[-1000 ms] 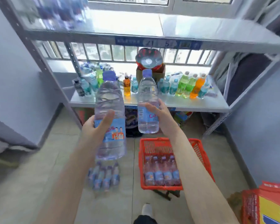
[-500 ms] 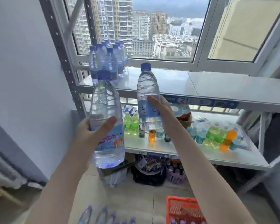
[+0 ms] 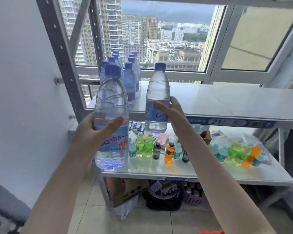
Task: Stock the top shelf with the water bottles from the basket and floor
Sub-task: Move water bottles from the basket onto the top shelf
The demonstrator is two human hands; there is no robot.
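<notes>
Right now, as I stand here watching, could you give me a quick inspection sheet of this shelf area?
Surface: top shelf, white, mostly bare towards the right.
Job's things: cluster of water bottles standing upright at the shelf's left end; two more held in front of the shelf, not yet set down.
Clutter: small coloured drink bottles on the middle shelf; cardboard box and purple basket below it.
Hands: left hand grips the near bottle; right hand grips the far bottle; both bottles upright.
Cables: nothing seen.
Surroundings: window behind the shelf, city buildings outside; pale wall on the left.
</notes>
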